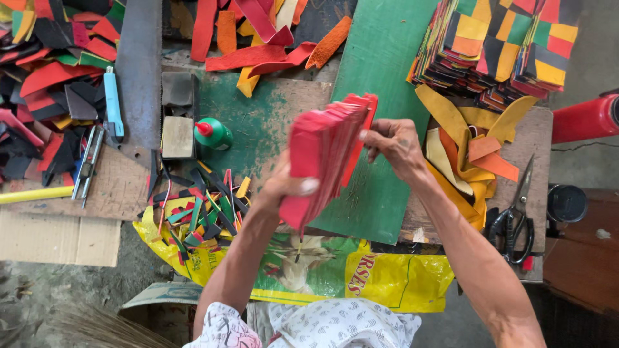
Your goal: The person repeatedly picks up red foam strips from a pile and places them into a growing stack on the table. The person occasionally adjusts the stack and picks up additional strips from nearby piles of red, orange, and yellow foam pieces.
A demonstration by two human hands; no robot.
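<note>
My left hand (282, 187) grips a thick stack of red leather pieces (325, 154) from below, thumb pressed on its front face. The stack is held up over the green board (380, 71). My right hand (394, 145) pinches the top edge of the outermost red piece at the stack's right side. Both forearms reach in from the bottom of the view.
Piles of multicoloured patchwork pieces (500, 42) sit at the back right, yellow and orange offcuts (467, 154) beside them. Black scissors (516, 219) lie at right, a green glue bottle (213, 133) and a blue knife (113, 103) at left, thin strips (203, 209) near the table's front edge.
</note>
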